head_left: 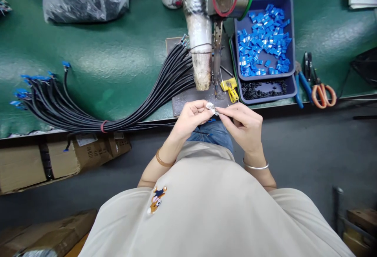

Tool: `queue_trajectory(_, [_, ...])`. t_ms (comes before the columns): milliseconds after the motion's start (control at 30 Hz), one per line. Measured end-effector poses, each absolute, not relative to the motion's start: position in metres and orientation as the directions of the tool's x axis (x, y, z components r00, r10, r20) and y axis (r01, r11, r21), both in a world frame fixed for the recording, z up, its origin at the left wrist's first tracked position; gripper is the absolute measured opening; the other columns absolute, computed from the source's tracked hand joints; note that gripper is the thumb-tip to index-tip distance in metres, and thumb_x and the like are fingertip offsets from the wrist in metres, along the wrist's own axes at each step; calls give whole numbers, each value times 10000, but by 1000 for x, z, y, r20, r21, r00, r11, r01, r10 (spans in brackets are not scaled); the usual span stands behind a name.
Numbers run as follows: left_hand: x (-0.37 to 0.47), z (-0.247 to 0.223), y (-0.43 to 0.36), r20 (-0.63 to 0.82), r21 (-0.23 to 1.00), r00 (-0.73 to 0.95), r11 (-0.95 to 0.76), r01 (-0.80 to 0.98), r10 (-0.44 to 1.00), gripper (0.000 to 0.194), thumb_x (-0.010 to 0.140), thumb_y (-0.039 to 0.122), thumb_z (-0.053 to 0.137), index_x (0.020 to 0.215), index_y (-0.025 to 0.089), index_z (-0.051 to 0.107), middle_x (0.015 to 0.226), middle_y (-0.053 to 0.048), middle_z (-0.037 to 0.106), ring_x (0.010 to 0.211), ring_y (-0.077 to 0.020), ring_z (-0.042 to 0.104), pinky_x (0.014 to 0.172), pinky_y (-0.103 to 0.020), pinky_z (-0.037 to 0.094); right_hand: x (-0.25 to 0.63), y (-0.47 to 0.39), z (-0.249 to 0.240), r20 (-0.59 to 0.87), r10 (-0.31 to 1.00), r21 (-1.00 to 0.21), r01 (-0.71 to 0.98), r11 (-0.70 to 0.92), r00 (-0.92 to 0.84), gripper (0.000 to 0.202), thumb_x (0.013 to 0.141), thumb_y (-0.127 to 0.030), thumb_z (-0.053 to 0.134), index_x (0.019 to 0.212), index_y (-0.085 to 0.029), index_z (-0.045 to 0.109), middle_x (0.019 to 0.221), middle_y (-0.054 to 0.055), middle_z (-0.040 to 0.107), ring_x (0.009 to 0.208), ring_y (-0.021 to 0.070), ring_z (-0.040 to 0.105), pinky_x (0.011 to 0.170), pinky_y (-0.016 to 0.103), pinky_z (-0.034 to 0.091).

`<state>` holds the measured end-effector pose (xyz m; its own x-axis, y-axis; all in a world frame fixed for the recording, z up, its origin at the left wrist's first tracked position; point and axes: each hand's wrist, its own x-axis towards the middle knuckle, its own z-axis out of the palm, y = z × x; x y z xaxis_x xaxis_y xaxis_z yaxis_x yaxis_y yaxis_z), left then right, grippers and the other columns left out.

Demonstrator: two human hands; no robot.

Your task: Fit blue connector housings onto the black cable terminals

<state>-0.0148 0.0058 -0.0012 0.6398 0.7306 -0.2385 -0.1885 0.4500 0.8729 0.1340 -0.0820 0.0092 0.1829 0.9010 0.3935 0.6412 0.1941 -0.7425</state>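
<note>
My left hand (190, 118) pinches a small, crumpled white piece (210, 107) between thumb and forefinger, just off the table's front edge. It could be tissue or thin film; I cannot tell. Close against it, the fingertips of my right hand (243, 124) are pressed together on something thin and silvery whose kind is too small to make out. A yellow clip (230, 89) lies just beyond my fingers on a dark mat (184, 103). Below my hands, a dark cable with a blue end (211, 120) passes over my lap.
A bundle of black cables (129, 119) with blue connectors spans the table. Overhead hang a foil-wrapped duct (200, 52) and a narrow metal rod (217, 60). Trays of blue parts (265, 41) and black parts (262, 90) stand right, beside pliers (303, 86) and orange-handled scissors (323, 94).
</note>
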Motion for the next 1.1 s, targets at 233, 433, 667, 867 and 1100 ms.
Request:
queue_trajectory(233, [-16,0,6,-266,877,628,454,-157,731,277,716,355,775,706,130,615,476,40,500,401,-18,319,410,-181,157,136,-82,6,391,902,-723,667,180,181,262,881,-200,634,1106,-289,735,866,15,706,657,81,592,626,232,485])
queue_trajectory(433, [-16,3,6,-282,868,626,471,-157,727,315,706,386,772,665,134,587,459,34,515,377,-10,284,406,-185,136,137,-84,7,392,905,-739,643,203,165,259,873,-181,638,1088,-286,739,851,9,698,591,67,513,568,238,430])
queue_trajectory(667, [-18,0,6,-219,882,696,444,-158,684,336,699,380,793,638,128,580,492,51,425,441,-23,307,437,-190,183,141,-80,8,308,913,-835,536,125,266,160,846,-194,678,981,-244,749,766,-13,632,521,56,350,541,251,354])
queue_trajectory(867, [-21,0,7,-242,887,736,451,-96,632,341,718,383,773,639,125,565,496,60,384,460,-23,267,450,-189,170,142,-76,6,380,919,-807,524,272,107,123,845,-158,677,930,-227,734,866,-2,703,538,51,406,527,238,350])
queue_trajectory(1100, [-22,-1,8,-225,877,773,469,-105,593,306,688,300,787,618,120,550,513,60,391,481,-22,285,463,-181,194,145,-77,9,335,941,-819,508,268,43,81,851,-161,667,892,-219,707,864,-5,684,542,48,388,510,241,301])
